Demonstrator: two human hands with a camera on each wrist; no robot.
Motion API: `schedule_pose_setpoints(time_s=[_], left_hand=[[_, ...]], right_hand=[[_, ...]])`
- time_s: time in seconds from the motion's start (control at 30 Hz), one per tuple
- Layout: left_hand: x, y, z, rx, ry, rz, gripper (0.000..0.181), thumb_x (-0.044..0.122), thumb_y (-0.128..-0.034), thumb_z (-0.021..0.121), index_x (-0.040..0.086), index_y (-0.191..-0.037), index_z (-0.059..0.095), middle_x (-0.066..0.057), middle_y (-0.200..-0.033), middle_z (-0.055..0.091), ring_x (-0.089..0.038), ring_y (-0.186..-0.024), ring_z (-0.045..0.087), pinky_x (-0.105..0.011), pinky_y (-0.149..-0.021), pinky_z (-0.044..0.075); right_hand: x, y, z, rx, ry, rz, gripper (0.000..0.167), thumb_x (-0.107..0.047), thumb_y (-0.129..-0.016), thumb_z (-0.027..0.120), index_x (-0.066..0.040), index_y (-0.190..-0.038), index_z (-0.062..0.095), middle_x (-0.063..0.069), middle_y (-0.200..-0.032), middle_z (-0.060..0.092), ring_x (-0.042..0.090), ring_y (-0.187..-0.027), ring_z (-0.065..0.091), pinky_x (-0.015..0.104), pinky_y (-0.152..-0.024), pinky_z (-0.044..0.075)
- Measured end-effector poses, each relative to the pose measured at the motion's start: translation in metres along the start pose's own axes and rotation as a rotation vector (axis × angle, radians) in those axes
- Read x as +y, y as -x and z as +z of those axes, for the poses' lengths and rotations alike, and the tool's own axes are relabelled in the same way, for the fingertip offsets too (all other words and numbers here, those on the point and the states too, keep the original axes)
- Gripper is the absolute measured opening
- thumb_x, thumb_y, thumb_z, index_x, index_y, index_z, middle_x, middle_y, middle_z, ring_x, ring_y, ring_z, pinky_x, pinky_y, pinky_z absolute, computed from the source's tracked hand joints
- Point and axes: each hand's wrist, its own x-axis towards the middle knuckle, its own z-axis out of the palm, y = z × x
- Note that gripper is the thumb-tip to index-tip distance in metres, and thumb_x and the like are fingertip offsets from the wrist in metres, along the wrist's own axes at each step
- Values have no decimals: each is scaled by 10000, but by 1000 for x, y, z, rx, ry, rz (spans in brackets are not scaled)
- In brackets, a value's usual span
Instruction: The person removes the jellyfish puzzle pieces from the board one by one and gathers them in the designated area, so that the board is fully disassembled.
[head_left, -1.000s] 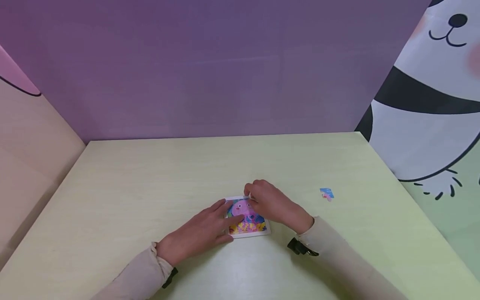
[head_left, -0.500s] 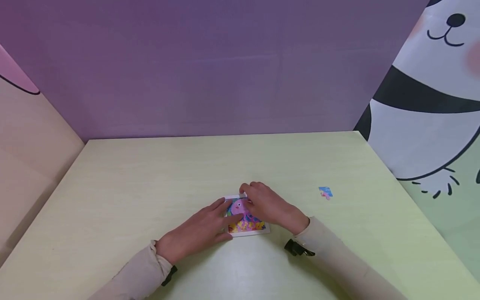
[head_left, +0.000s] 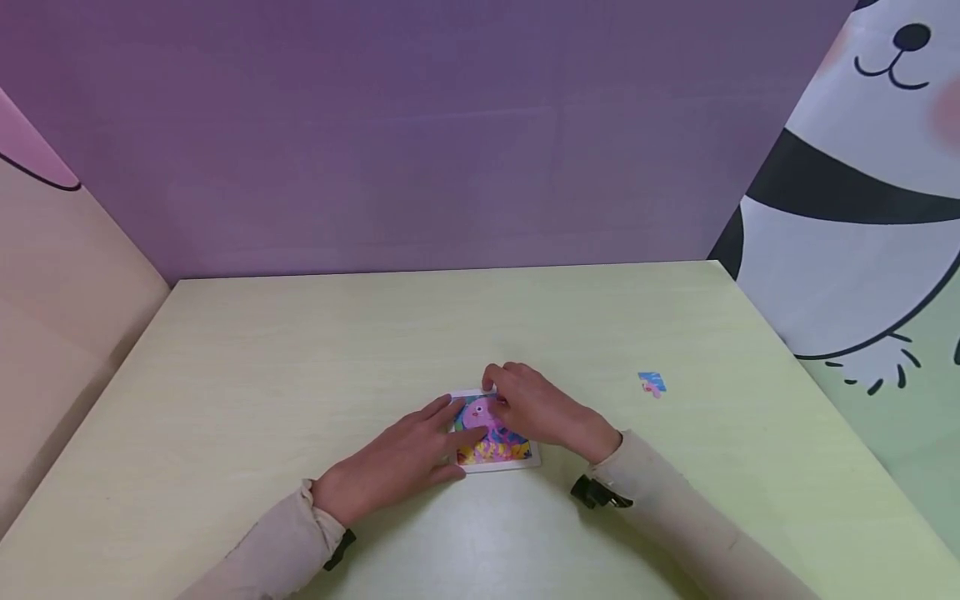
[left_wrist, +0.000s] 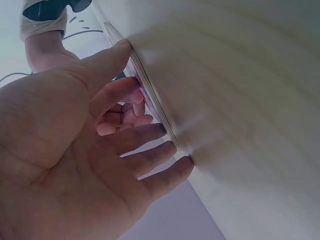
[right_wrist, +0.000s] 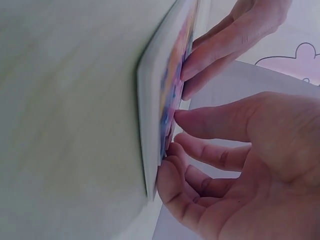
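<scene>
A small jigsaw puzzle [head_left: 495, 452] in a white-edged tray lies on the table, printed with a pink sea creature over yellow and pink shapes. My left hand [head_left: 397, 462] reaches over its left side with spread, fairly straight fingers; in the left wrist view thumb and fingertips [left_wrist: 186, 162] touch the tray's edge. At the puzzle's upper right corner, my right hand [head_left: 543, 407] has curled fingers and pinches a puzzle piece [right_wrist: 170, 132] at the picture's surface. The fingers mostly hide that piece. One loose blue and pink puzzle piece [head_left: 652, 384] lies to the right.
The pale wooden table [head_left: 300, 350] reaches back to a purple panel [head_left: 450, 142]. A panda print [head_left: 862, 275] covers the right side wall, and a light wall [head_left: 67, 333] stands at left. Dark straps [head_left: 600, 492] are at both wrists.
My right hand has shifted very slightly left over the puzzle's upper right corner, uncovering a little more of the picture. The left hand holds its place, and the loose piece stays put.
</scene>
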Motion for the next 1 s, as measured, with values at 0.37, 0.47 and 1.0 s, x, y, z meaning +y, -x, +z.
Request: schedule_pose_setpoints(time_s=[0.37,0.47,1.0], left_hand=[[-2,-2,-2,-41,30,-34,513,311,-1000,769,143,-1471,654,-280,-1556,545,-442,-1447,535,-472,-1133,527],[-2,-2,-2,-43,40,-39,515,305,-999,771,141,-1473,654,-281,-1555,545,-445,-1446,532,-469,-1132,529],[0,1,-1,-29,-5,-2,517,288,-1014,753,184,-1503,620,-255,-1502,590,-403,-1437,536,-455,-1117,539]], right_hand=[[-2,1,-6,-20,-24,12,137,-36,-993,685,-35,-1128,663,63,-974,656,209,-957,588,364,-860,538],[-1,1,-7,-23,-26,5,141,-32,-994,688,-44,-1133,672,50,-975,653,194,-951,592,344,-856,538],[6,2,-12,1,-110,-123,237,75,-988,605,-86,-1162,618,39,-889,753,75,-751,616,234,-717,526]])
